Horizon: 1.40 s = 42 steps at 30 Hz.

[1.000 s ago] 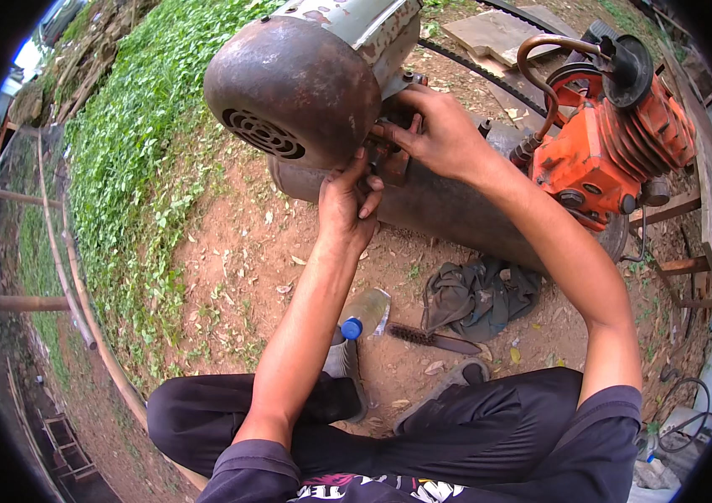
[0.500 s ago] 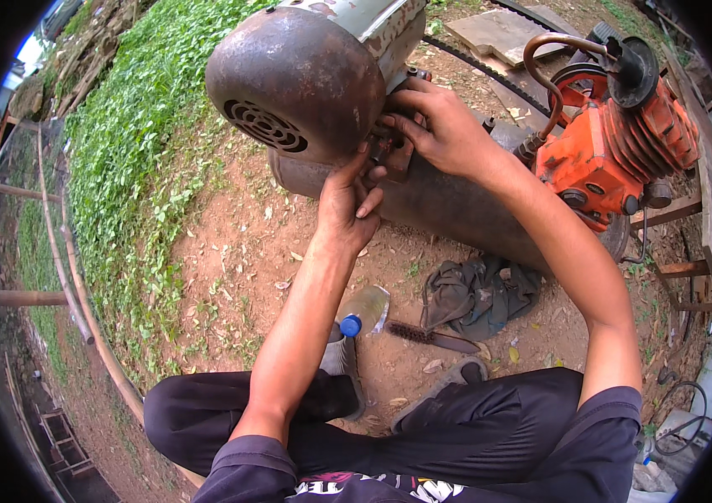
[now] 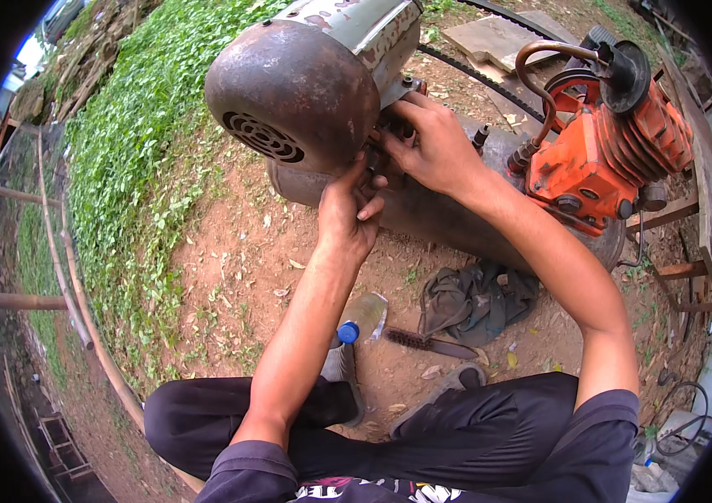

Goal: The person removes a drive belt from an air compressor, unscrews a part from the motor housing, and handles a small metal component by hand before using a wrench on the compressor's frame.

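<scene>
An electric motor [image 3: 293, 88] with a rusty, dark rounded cover and round vent slots sits on top of a dark air tank [image 3: 456, 230]. My left hand [image 3: 349, 205] is under the motor's near edge, its fingers curled and its index finger and thumb reaching up to the mount. From the right, my right hand [image 3: 437, 149] bends its fingers around the same spot beside the motor's base. Whatever small part both hands pinch is hidden by the fingers and the motor cover.
To the right stands an orange compressor pump [image 3: 595, 172] with a copper-coloured pipe. A black drive belt [image 3: 490, 77] runs behind my right hand. Near my feet lie a bottle [image 3: 362, 317] with a blue cap, a wire brush [image 3: 429, 342] and a dark rag [image 3: 480, 302].
My right hand has shifted slightly left and its fingers are tucked further in against the motor's base. The left hand stays at nearly the same place. The view has tilted slightly.
</scene>
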Each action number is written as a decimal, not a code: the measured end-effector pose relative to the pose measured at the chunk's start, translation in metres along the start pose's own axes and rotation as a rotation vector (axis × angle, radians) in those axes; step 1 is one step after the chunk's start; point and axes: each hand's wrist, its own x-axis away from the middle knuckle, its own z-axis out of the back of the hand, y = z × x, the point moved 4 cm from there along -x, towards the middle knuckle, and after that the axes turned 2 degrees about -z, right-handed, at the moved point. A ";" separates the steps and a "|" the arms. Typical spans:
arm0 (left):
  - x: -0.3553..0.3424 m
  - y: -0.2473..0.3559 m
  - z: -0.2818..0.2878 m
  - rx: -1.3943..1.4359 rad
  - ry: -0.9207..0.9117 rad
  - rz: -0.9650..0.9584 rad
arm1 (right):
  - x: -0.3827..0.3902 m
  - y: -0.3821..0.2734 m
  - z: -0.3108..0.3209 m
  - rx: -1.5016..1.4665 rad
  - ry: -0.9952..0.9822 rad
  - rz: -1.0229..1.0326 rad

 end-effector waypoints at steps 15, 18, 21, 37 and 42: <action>-0.003 -0.001 0.001 0.079 0.008 0.023 | -0.004 0.001 0.010 0.027 -0.071 0.071; -0.005 -0.003 0.002 0.094 0.000 0.015 | -0.008 0.003 0.009 0.053 -0.122 0.083; -0.008 -0.004 0.006 0.097 -0.027 0.022 | -0.007 0.004 0.007 0.067 -0.130 0.071; -0.010 -0.003 0.007 0.107 -0.060 0.023 | 0.000 0.000 0.002 0.044 -0.051 0.184; -0.010 -0.004 0.007 0.098 -0.050 0.023 | 0.001 0.002 0.001 -0.021 -0.055 0.064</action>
